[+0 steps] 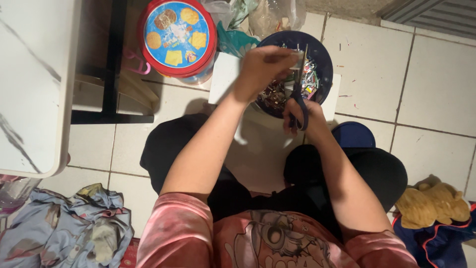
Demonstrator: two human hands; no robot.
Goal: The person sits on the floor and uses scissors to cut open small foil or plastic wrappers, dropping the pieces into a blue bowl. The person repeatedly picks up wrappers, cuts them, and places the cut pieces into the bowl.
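Two hands: left hand [263, 67], right hand [300, 116] gripping one scissors [299, 94] over one bowl [325, 54]

We observed scissors [299, 94] with bright metal blades and smooth blue plastic handles. The dark blue bowl [325, 59] appeared to be glossy plastic, and it held shiny foil-like scraps [311, 79]. The round tin [177, 37] carried a glossy printed lid. The floor tiles [436, 94] were smooth and glazed, the tabletop [34, 84] was a polished marble-look surface, and the crumpled blue cloth [64, 228] was matt.
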